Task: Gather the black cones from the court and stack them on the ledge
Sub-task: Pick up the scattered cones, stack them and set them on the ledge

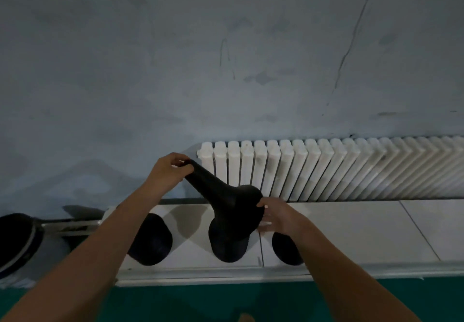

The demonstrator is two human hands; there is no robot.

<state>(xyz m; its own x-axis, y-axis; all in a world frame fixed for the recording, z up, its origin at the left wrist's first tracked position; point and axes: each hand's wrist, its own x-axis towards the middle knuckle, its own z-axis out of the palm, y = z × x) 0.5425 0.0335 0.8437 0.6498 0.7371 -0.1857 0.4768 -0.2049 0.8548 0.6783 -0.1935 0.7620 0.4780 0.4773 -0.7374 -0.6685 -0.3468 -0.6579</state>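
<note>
**Light, floppy cone: steer it by tip and rim**

My left hand point(170, 171) has its fingers point(179, 158) pinched round the narrow tip of the tilted cone point(221, 193). From there the cone slopes down and away toward my right hand point(278, 217). That hand's thumb sits on top of the flared rim and the other fingers lie fairly straight beneath it, so the rim is nipped between them.

The rim hangs just above the middle cone point(228, 246), which stands on the ledge point(351, 228) below my right fingers. Another cone point(153, 243) stands under my left forearm, and a third point(283, 254) is half hidden under my right wrist.

The neck seems to curve in my grip, so I judge it soft rubbery plastic, light and not fragile. The tip gives a sure hold for lifting, and the rim is the place to guide it square over the cone beneath. A soft skirt could fold or catch off-centre.
</note>
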